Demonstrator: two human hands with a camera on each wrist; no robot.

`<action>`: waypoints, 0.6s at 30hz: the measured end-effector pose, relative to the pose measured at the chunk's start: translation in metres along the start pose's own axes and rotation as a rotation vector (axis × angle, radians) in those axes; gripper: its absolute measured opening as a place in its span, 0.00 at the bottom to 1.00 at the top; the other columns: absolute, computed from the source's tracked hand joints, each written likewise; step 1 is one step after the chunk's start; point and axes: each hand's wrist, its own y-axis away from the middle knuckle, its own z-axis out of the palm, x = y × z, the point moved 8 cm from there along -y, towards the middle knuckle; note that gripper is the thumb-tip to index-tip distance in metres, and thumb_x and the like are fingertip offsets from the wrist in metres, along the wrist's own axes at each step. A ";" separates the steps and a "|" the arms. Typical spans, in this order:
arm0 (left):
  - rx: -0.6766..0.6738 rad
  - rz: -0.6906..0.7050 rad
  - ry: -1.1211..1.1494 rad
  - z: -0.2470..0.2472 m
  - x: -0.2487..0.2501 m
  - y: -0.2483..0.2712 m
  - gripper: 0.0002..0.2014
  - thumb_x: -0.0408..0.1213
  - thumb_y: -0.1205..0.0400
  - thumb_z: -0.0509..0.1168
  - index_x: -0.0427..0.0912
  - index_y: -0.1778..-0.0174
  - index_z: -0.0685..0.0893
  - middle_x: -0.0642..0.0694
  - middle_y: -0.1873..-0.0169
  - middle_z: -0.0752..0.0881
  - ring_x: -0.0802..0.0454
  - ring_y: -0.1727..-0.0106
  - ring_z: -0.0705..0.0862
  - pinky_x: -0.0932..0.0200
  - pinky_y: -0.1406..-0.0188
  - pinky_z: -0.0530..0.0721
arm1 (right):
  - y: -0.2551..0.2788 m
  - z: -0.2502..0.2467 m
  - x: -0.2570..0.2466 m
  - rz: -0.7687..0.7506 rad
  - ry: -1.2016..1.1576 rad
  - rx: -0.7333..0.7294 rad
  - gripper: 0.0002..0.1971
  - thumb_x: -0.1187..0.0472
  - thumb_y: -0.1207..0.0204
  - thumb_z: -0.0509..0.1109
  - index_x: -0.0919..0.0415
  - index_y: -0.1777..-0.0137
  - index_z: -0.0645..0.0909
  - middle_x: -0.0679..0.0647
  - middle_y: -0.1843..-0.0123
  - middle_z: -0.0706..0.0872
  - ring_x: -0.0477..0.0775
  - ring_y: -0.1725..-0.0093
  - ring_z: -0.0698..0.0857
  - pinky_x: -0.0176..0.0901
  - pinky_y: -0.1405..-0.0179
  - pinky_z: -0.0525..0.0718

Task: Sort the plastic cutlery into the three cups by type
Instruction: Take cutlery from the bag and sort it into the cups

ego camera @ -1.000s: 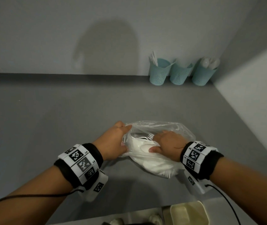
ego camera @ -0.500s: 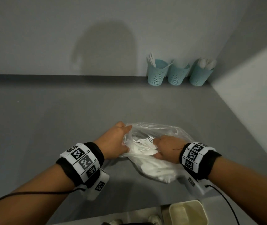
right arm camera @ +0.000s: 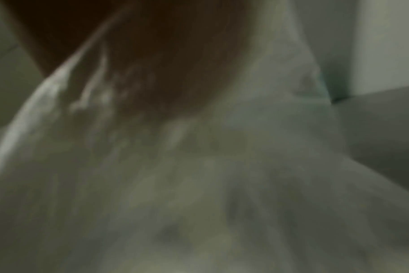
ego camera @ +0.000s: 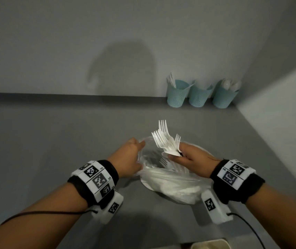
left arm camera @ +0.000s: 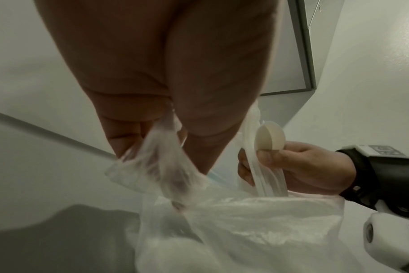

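The fingers (left arm camera: 264, 157) of the right hand (ego camera: 192, 159) are curled tight round a fanned bunch of white forks (ego camera: 165, 139), tines up, just above the mouth of the clear plastic bag (ego camera: 172, 186) at the centre of the head view; the left-wrist view shows a spoon (left arm camera: 270, 136) caught in the same pinch beside the fork handles. That stray spoon is the first risk — if the whole bunch goes into one cup, the sort is spoiled, so it probably needs picking out first. The fork handles are slim and smooth and splay at different angles, so a loose one could slip from the pinch and fall back into the bag or onto the grey worktop (ego camera: 53, 141). The left hand (ego camera: 127, 159) has its fingers closed on the bag's rim at centre left, holding the mouth open; if it lets go early the film may cling to the handles and drag more cutlery out. The three teal cups (ego camera: 199, 96) stand in a row at the upper right of the frame against the wall, well apart from the bag, each already holding some white cutlery. They look light and sit touching — a careless drop of the bunch could tip one. The right-wrist view is too blurred to add anything.
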 end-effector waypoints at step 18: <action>0.000 0.183 0.877 -0.076 0.082 -0.025 0.46 0.61 0.37 0.76 0.49 0.24 0.69 0.51 0.33 0.82 0.58 0.35 0.83 0.51 0.32 0.80 | -0.028 -0.088 -0.036 0.100 -0.808 0.155 0.13 0.59 0.17 0.59 0.63 0.51 0.85 0.51 0.63 0.92 0.46 0.61 0.90 0.35 0.58 0.86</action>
